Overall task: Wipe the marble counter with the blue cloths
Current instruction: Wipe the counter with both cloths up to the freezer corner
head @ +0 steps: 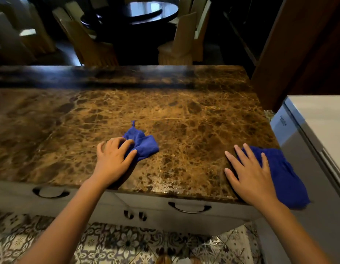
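The brown veined marble counter (165, 111) fills the middle of the head view. A bunched blue cloth (143, 142) lies near the counter's front middle, and my left hand (113, 159) grips its near left part with curled fingers. A second blue cloth (283, 176) lies at the counter's front right corner and hangs over the edge. My right hand (249, 174) presses flat on that cloth with fingers spread, covering its left part.
White drawers with dark handles (190, 207) sit under the counter front. A grey-white appliance (317, 130) stands close at the right. Beyond the counter's far edge are a dark round table (138, 12) and wooden chairs (182, 42). Patterned floor tiles (127, 242) lie below.
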Action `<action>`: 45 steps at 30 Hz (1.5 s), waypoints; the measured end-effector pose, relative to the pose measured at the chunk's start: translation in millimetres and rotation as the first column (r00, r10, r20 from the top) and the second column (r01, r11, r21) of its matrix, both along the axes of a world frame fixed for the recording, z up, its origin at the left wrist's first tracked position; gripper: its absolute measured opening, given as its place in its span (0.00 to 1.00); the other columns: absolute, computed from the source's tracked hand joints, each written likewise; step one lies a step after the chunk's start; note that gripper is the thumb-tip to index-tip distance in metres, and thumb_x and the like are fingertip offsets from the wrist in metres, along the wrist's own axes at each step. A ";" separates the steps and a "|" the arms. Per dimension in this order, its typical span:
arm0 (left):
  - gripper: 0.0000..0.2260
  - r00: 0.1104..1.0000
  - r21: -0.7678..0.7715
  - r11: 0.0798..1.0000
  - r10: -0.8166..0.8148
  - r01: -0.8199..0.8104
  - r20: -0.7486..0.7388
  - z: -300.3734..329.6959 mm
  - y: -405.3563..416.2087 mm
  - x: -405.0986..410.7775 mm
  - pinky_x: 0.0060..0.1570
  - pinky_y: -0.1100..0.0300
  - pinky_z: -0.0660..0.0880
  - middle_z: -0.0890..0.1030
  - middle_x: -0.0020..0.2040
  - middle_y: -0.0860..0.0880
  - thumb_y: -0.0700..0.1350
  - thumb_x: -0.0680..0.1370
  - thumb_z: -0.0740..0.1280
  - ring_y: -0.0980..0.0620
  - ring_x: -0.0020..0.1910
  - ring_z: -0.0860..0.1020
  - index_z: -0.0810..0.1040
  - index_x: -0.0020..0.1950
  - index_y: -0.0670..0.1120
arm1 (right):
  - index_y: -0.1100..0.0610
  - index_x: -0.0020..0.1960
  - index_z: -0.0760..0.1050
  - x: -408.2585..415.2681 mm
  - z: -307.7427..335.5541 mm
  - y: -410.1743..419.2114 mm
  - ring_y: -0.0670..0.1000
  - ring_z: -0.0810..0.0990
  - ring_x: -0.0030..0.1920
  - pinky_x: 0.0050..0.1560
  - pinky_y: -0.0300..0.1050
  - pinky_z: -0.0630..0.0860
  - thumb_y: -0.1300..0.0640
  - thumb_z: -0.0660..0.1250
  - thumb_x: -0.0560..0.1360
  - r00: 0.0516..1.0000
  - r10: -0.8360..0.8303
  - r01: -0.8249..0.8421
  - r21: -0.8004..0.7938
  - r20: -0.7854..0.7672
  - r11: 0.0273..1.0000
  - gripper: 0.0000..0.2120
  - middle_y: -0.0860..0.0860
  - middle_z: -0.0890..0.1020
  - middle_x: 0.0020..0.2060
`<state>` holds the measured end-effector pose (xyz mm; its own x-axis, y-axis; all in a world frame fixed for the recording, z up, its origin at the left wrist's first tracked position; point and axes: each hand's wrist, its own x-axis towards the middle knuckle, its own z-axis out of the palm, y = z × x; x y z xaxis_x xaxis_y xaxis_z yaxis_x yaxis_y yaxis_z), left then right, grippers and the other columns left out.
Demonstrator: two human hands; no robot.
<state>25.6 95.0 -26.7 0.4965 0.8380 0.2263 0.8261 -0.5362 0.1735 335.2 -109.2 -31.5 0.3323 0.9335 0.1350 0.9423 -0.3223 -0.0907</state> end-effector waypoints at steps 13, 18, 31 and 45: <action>0.24 0.994 -0.275 0.959 0.033 -0.061 -0.104 15.3 87.2 39.4 0.68 0.34 0.40 0.48 0.78 0.49 0.59 0.79 0.50 0.50 0.75 0.44 0.51 0.75 0.58 | 0.50 0.69 0.67 -0.6 -1.4 -0.6 0.52 0.51 0.73 0.69 0.61 0.47 0.40 0.45 0.74 1.000 -0.015 0.015 0.003 -0.012 1.000 0.29 0.53 0.65 0.71; 0.28 0.983 -0.171 0.977 -0.147 0.127 -0.108 -1.0 66.2 35.4 0.69 0.35 0.45 0.53 0.77 0.49 0.65 0.73 0.45 0.48 0.75 0.50 0.52 0.73 0.62 | 0.50 0.69 0.66 -0.6 -0.6 -0.2 0.52 0.52 0.73 0.69 0.62 0.47 0.40 0.45 0.75 1.000 -0.019 0.019 -0.002 -0.012 1.000 0.28 0.53 0.65 0.71; 0.30 0.957 -0.194 0.966 -0.210 0.171 -0.201 -3.9 81.0 55.0 0.65 0.29 0.46 0.48 0.78 0.50 0.72 0.68 0.41 0.44 0.75 0.47 0.46 0.70 0.69 | 0.46 0.72 0.57 14.5 -2.6 -10.4 0.55 0.48 0.74 0.68 0.66 0.46 0.35 0.41 0.73 0.992 -0.123 0.123 -0.041 -0.007 0.992 0.31 0.52 0.54 0.75; 0.25 0.753 -0.124 0.774 -0.633 0.621 -0.183 -11.3 -51.8 41.7 0.70 0.40 0.50 0.53 0.76 0.53 0.63 0.78 0.48 0.48 0.75 0.50 0.52 0.74 0.60 | 0.46 0.71 0.60 14.2 -3.0 -10.7 0.55 0.49 0.73 0.68 0.65 0.48 0.37 0.43 0.73 0.991 -0.128 0.127 -0.012 -0.029 0.992 0.30 0.52 0.55 0.75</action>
<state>67.3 43.2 -38.0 0.9436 0.3301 0.0260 0.3270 -0.9413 0.0844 349.4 -119.9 -34.4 0.4523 0.8846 0.1137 0.8904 -0.4406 -0.1143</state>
